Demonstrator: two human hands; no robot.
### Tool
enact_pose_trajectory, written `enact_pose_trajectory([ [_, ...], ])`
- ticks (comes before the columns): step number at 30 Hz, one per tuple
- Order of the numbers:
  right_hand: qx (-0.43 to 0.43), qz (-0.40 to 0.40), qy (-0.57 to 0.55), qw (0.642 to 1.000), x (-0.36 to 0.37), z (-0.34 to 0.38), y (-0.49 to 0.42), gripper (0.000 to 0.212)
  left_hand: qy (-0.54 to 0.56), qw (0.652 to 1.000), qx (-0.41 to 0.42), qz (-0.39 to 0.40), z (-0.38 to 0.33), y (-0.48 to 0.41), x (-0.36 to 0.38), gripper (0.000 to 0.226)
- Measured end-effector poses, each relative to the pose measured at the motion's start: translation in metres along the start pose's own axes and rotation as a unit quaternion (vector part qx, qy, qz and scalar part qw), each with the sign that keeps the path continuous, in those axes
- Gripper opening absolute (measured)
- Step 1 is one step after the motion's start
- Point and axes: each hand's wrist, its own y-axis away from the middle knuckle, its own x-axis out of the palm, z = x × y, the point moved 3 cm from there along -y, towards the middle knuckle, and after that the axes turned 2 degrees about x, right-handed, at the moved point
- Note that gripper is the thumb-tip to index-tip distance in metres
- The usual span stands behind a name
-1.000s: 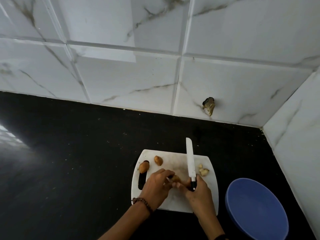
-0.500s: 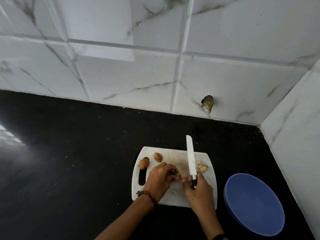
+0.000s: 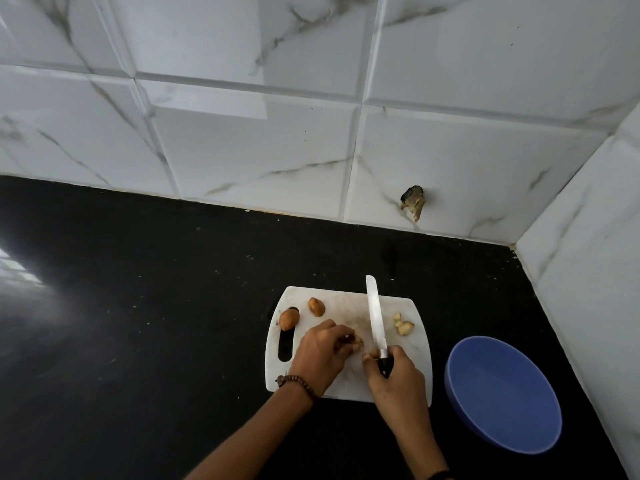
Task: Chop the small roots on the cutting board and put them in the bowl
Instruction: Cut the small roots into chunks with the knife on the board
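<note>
Head view of a chopping task in the corner of a black countertop (image 3: pixel 156 323) backed by white marble-pattern wall tiles (image 3: pixel 242 133). A white cutting board (image 3: pixel 414 368) lies flat on the countertop, its handle slot (image 3: pixel 285 346) along the left side. The left hand (image 3: pixel 320 358), with a beaded bracelet (image 3: pixel 298 381) at the wrist, rests on the board with its fingers curled, pinching a small root piece (image 3: pixel 356 341) at the fingertips; this appears to be a partly cut root, though the fingers hide most of it. The right hand (image 3: pixel 394 375) is clenched round the dark handle of a knife (image 3: pixel 375 317), whose pale blade points away from the person, runs just to the right of the pinched piece and reaches slightly past the far edge of the board. Two whole brown roots lie at the far left of the board: one root (image 3: pixel 289 318) overlaps the top of the handle slot, the other root (image 3: pixel 316 306) sits just beside it to the right. A small cluster of pale chopped pieces (image 3: pixel 402 325) lies near the board's right edge, apart from the blade. A blue bowl (image 3: pixel 502 393) stands on the countertop just beside the board's right side, a narrow gap between them. A dark chipped hole (image 3: pixel 412 202) marks the wall tile beyond the board
</note>
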Motion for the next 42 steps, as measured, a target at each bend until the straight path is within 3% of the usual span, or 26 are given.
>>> enact_pose_trajectory([
  [9,-0.018,0.038,0.018,0.999,0.007,-0.012,0.015,0.021,0.018,1.0,0.004,-0.01,0.007,0.007,0.004,0.03],
  [19,-0.081,-0.007,0.065,0.995,0.001,-0.003,0.03,0.018,-0.009,1.0,-0.014,0.017,-0.008,-0.005,-0.012,0.019],
  [42,-0.039,-0.03,0.113,0.992,0.01,-0.012,0.042,0.031,-0.017,0.998,-0.036,0.046,-0.014,0.003,-0.011,0.017],
])
